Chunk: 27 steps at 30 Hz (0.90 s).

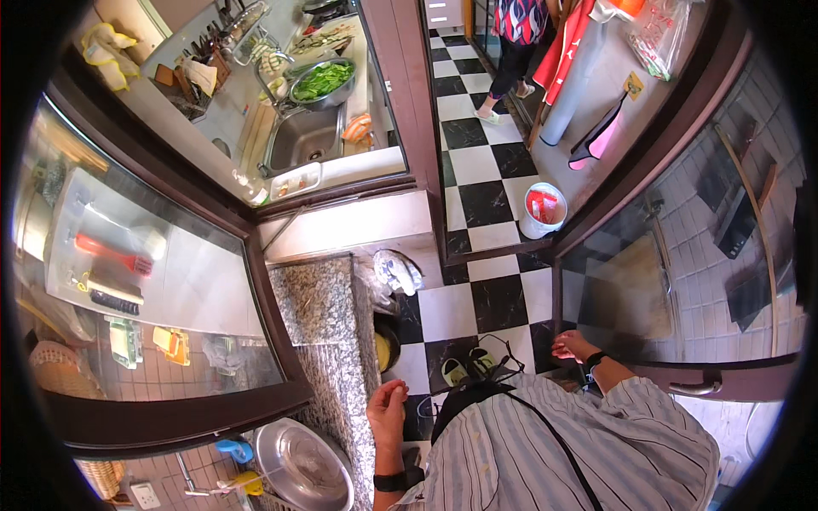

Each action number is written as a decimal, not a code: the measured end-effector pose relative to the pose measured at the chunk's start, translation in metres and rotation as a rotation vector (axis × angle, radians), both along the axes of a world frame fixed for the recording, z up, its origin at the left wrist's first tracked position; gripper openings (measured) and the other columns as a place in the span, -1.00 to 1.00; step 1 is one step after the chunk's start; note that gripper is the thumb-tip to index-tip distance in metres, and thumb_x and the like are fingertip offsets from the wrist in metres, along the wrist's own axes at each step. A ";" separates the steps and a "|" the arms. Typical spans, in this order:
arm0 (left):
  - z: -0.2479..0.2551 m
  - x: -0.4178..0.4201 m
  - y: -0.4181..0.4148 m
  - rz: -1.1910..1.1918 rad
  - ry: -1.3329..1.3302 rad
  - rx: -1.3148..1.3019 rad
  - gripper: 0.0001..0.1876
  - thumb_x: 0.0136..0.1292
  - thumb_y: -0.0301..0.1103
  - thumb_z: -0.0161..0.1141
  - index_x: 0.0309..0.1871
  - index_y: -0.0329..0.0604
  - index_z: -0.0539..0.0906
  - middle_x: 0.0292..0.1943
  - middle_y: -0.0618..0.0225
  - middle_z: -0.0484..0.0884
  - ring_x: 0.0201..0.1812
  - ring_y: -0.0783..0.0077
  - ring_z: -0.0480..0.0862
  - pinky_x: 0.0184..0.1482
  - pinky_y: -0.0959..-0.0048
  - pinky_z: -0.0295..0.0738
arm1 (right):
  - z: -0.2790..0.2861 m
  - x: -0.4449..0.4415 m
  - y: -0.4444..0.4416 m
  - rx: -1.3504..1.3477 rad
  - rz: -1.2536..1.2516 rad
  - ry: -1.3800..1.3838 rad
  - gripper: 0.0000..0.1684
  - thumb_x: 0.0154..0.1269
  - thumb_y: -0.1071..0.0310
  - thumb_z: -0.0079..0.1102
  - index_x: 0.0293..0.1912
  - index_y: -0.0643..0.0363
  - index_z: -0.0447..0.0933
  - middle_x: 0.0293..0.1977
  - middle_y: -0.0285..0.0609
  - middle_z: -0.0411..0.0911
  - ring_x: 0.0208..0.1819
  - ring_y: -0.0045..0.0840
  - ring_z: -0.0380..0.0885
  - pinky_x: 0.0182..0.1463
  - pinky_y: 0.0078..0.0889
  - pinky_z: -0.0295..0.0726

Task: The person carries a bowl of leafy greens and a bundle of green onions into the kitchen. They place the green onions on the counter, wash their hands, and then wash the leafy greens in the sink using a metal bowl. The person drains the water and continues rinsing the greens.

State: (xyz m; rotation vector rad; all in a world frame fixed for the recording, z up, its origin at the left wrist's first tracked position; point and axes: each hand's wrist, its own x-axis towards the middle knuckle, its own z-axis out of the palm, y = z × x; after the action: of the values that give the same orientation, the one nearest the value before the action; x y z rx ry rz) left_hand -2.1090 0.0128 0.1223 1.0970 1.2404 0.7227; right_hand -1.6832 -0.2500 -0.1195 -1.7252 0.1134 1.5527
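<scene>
My left hand is raised beside a speckled granite counter, its fingers loosely curled and nothing visible in it. On the other side, my right hand hangs near the lower frame of a glazed door, with its fingers slightly apart and no object seen in it. Whether it touches the door frame is not clear. Below me are my green slippers on a black-and-white checkered floor. Ahead lies an open doorway with a low dark sill.
A white bucket with red packets stands just past the sill. Farther in, a person is on the floor. An open window sash juts out at left. Through the window, a bowl of leafy greens sits by a sink.
</scene>
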 end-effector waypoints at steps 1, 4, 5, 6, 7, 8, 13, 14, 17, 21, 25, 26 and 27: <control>-0.003 0.001 0.002 -0.032 0.022 -0.001 -0.83 0.43 -0.49 0.21 0.00 -0.36 0.69 -0.15 0.28 0.74 -0.13 0.48 0.73 -0.05 0.53 0.64 | 0.004 0.000 0.002 0.003 -0.002 -0.001 -0.76 0.43 0.33 0.16 0.00 0.24 0.48 -0.16 0.02 0.66 -0.17 -0.24 0.73 -0.10 -0.26 0.73; -0.009 0.009 0.007 -0.095 0.028 -0.030 -0.82 0.44 -0.49 0.21 0.01 -0.35 0.69 -0.11 0.28 0.75 -0.11 0.47 0.74 0.00 0.51 0.62 | 0.021 0.004 0.021 0.006 0.034 -0.032 -0.76 0.44 0.32 0.15 0.00 0.22 0.49 -0.16 -0.02 0.66 -0.20 -0.29 0.73 -0.11 -0.27 0.73; -0.008 0.012 0.013 -0.122 0.024 -0.040 -0.82 0.44 -0.48 0.22 0.01 -0.35 0.69 -0.11 0.28 0.75 -0.11 0.46 0.74 0.00 0.51 0.62 | 0.021 0.003 0.026 0.009 0.031 -0.038 -0.76 0.44 0.32 0.15 0.01 0.22 0.49 -0.16 -0.03 0.66 -0.21 -0.29 0.73 -0.11 -0.28 0.73; -0.006 0.019 0.017 -0.145 0.016 -0.047 -0.82 0.43 -0.48 0.22 0.01 -0.35 0.69 -0.11 0.28 0.75 -0.10 0.46 0.74 0.01 0.51 0.62 | 0.019 0.007 0.033 0.016 0.031 -0.047 -0.76 0.44 0.32 0.15 0.01 0.22 0.49 -0.16 -0.03 0.66 -0.21 -0.30 0.73 -0.11 -0.28 0.73; -0.002 0.027 0.022 -0.161 0.018 -0.050 -0.82 0.43 -0.48 0.23 0.01 -0.35 0.69 -0.11 0.29 0.75 -0.10 0.47 0.73 0.02 0.51 0.61 | 0.017 0.014 0.039 0.026 -0.003 -0.032 -0.75 0.44 0.31 0.16 0.01 0.22 0.50 -0.15 -0.03 0.67 -0.21 -0.30 0.73 -0.11 -0.29 0.73; -0.002 0.031 0.025 -0.171 0.018 -0.044 -0.82 0.43 -0.49 0.23 0.01 -0.35 0.69 -0.11 0.29 0.75 -0.10 0.47 0.73 0.02 0.51 0.61 | 0.019 0.019 0.046 0.031 0.005 -0.036 -0.74 0.44 0.31 0.17 0.01 0.23 0.50 -0.15 -0.03 0.67 -0.21 -0.31 0.73 -0.11 -0.29 0.73; 0.012 0.072 0.045 -0.176 0.005 -0.012 -0.82 0.42 -0.50 0.23 0.02 -0.36 0.69 -0.11 0.30 0.75 -0.09 0.48 0.72 0.02 0.52 0.60 | 0.014 0.050 0.070 0.062 0.036 -0.047 -0.70 0.40 0.29 0.19 0.02 0.25 0.52 -0.14 -0.03 0.66 -0.22 -0.32 0.73 -0.13 -0.27 0.72; 0.013 0.076 0.048 -0.173 0.013 0.002 -0.82 0.42 -0.51 0.23 0.02 -0.36 0.69 -0.10 0.31 0.75 -0.09 0.48 0.72 0.02 0.52 0.60 | 0.010 0.053 0.072 0.069 0.049 -0.047 -0.69 0.39 0.28 0.19 0.02 0.26 0.53 -0.15 -0.04 0.66 -0.24 -0.33 0.72 -0.14 -0.27 0.71; 0.015 0.096 0.053 -0.142 0.021 0.007 -0.83 0.41 -0.54 0.23 0.01 -0.36 0.69 -0.10 0.32 0.75 -0.10 0.50 0.71 0.01 0.54 0.59 | -0.001 0.068 0.074 0.079 0.024 -0.008 -0.70 0.37 0.30 0.19 0.00 0.27 0.54 -0.17 -0.04 0.66 -0.24 -0.33 0.72 -0.15 -0.27 0.72; 0.007 0.135 0.049 -0.173 0.044 0.012 -0.83 0.41 -0.54 0.22 0.01 -0.36 0.69 -0.13 0.32 0.75 -0.10 0.55 0.70 0.02 0.57 0.59 | -0.012 0.107 0.081 0.076 -0.001 -0.020 -0.73 0.35 0.32 0.20 -0.04 0.26 0.54 -0.24 -0.08 0.66 -0.28 -0.34 0.73 -0.21 -0.31 0.73; 0.015 0.161 0.048 -0.157 0.082 -0.023 -0.83 0.41 -0.53 0.24 0.01 -0.36 0.70 -0.16 0.34 0.75 -0.12 0.57 0.70 0.02 0.57 0.59 | -0.016 0.126 0.089 0.084 0.002 0.017 -0.75 0.35 0.32 0.21 -0.06 0.25 0.53 -0.25 -0.09 0.65 -0.29 -0.34 0.73 -0.23 -0.32 0.73; 0.015 0.166 0.050 -0.166 0.070 -0.019 -0.82 0.41 -0.53 0.24 0.01 -0.36 0.70 -0.16 0.34 0.75 -0.12 0.57 0.70 0.02 0.57 0.60 | -0.022 0.129 0.088 0.091 -0.007 0.021 -0.75 0.35 0.31 0.21 -0.06 0.24 0.53 -0.24 -0.09 0.65 -0.29 -0.35 0.73 -0.23 -0.32 0.73; 0.015 0.170 0.054 -0.177 0.060 -0.015 -0.82 0.41 -0.53 0.25 0.02 -0.36 0.70 -0.16 0.34 0.75 -0.13 0.57 0.70 0.01 0.57 0.60 | -0.027 0.131 0.087 0.099 -0.017 0.026 -0.75 0.35 0.31 0.21 -0.06 0.24 0.53 -0.24 -0.09 0.65 -0.28 -0.35 0.73 -0.23 -0.32 0.73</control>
State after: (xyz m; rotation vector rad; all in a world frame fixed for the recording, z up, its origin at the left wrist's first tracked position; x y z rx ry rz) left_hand -1.9385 0.0667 0.1376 1.2068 1.1799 0.5495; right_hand -1.5517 -0.1632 -0.1464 -1.6235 0.0638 1.5432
